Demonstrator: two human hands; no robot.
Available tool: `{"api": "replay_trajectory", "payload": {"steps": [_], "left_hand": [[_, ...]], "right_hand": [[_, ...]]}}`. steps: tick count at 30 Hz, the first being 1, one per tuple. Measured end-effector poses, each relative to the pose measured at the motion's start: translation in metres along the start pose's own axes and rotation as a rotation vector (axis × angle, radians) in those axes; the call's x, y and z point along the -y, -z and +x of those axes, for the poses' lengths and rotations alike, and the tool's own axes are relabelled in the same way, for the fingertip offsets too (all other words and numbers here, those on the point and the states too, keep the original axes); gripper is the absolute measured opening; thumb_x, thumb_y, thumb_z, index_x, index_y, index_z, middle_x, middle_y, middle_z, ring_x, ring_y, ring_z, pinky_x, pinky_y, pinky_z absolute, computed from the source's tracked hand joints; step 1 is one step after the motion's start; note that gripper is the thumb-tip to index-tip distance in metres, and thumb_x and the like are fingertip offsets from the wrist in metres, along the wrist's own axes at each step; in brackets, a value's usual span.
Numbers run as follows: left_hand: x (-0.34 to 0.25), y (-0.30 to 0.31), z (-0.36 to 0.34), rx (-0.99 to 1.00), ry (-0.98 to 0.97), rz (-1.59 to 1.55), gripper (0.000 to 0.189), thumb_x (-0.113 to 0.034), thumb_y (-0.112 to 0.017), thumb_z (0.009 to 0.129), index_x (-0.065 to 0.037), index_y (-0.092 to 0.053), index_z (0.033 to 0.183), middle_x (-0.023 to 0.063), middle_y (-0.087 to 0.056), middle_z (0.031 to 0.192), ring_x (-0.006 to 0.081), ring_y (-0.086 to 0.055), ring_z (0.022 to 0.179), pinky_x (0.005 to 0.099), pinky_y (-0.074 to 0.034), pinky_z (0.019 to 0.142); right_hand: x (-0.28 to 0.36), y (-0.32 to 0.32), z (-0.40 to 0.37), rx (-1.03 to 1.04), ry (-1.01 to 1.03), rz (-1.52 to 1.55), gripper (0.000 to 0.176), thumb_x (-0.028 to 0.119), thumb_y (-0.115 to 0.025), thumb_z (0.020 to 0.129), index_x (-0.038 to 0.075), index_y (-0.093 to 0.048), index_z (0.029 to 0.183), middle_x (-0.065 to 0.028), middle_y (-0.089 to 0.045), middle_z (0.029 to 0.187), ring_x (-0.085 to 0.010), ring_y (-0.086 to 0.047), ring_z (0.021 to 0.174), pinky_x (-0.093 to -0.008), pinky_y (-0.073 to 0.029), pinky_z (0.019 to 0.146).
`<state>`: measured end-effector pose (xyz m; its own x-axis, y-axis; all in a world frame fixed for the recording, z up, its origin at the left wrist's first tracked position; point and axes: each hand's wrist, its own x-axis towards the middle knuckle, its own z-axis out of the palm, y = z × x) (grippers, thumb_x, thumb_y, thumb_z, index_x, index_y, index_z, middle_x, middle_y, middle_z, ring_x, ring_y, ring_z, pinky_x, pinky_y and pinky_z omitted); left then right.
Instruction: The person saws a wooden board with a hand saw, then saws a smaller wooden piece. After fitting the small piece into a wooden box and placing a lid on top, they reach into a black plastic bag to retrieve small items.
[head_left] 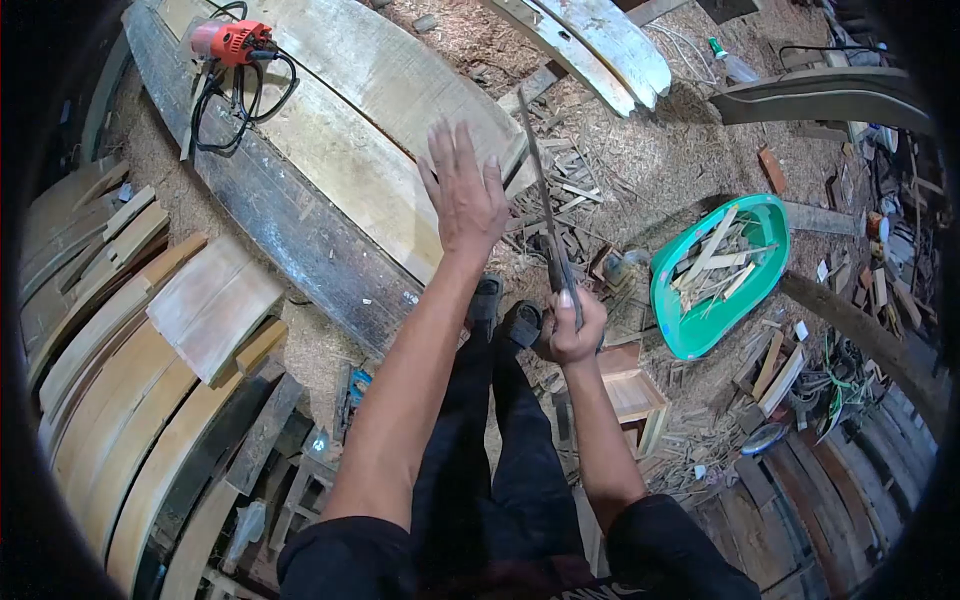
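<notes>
My right hand (577,328) is closed around the handle end of a handsaw (548,200), whose long dark blade points up and away, seen nearly edge-on. My left hand (465,195) is open, fingers spread, over the end of a wide pale wooden board (370,75). The saw blade passes just to the right of that board's end. Alongside lies a second light board (330,150), with a narrow dark gap between the two. Both rest on a dark, paint-stained plank (270,230).
A red power tool (240,42) with a coiled black cable lies on the boards at upper left. A green tub (688,335) of wood scraps stands at right, near a small wooden box (630,395). Curved planks (130,400) are stacked at left. Shavings cover the floor.
</notes>
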<state>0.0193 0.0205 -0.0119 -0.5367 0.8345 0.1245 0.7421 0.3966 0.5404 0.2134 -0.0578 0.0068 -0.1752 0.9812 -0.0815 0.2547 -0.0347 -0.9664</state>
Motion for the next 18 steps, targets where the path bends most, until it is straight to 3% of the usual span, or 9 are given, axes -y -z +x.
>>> {"api": "replay_trajectory", "payload": {"steps": [1, 4, 8, 18], "left_hand": [[0.002, 0.000, 0.000, 0.057, 0.032, -0.029, 0.063, -0.029, -0.043, 0.101, 0.002, -0.024, 0.153, 0.0264, -0.020, 0.160, 0.0407, -0.014, 0.150, 0.0547, -0.004, 0.121], [0.005, -0.005, 0.000, -0.007, 0.057, -0.028, 0.064, -0.028, -0.044, 0.100, 0.002, -0.025, 0.153, 0.0264, -0.021, 0.160, 0.0407, -0.015, 0.150, 0.0533, -0.007, 0.121], [0.003, -0.009, 0.002, -0.060, 0.164, 0.045, 0.065, -0.027, -0.045, 0.099, 0.003, -0.025, 0.153, 0.0271, -0.020, 0.160, 0.0402, -0.015, 0.150, 0.0525, -0.008, 0.122], [-0.004, -0.011, 0.004, -0.057, 0.193, 0.173, 0.063, -0.024, -0.046, 0.098, 0.001, -0.028, 0.152, 0.0262, -0.022, 0.160, 0.0384, -0.018, 0.150, 0.0519, -0.010, 0.122]], "right_hand": [[-0.002, 0.002, 0.003, 0.038, -0.039, -0.011, 0.036, 0.030, -0.054, 0.092, 0.002, -0.055, 0.070, -0.0003, -0.048, 0.058, -0.0107, -0.047, 0.054, -0.0274, -0.035, 0.051], [-0.005, -0.006, 0.031, 0.068, -0.101, -0.005, 0.029, 0.022, -0.058, 0.091, 0.000, -0.054, 0.072, -0.0041, -0.044, 0.058, -0.0147, -0.044, 0.053, -0.0312, -0.036, 0.051], [0.006, 0.004, 0.010, 0.012, 0.053, -0.013, 0.030, 0.022, -0.058, 0.093, 0.001, -0.054, 0.072, -0.0043, -0.044, 0.058, -0.0131, -0.043, 0.053, -0.0306, -0.036, 0.050], [0.008, -0.007, 0.045, 0.095, -0.132, 0.022, 0.030, 0.025, -0.057, 0.094, 0.001, -0.056, 0.076, -0.0030, -0.044, 0.059, -0.0117, -0.042, 0.055, -0.0305, -0.036, 0.051]]}}
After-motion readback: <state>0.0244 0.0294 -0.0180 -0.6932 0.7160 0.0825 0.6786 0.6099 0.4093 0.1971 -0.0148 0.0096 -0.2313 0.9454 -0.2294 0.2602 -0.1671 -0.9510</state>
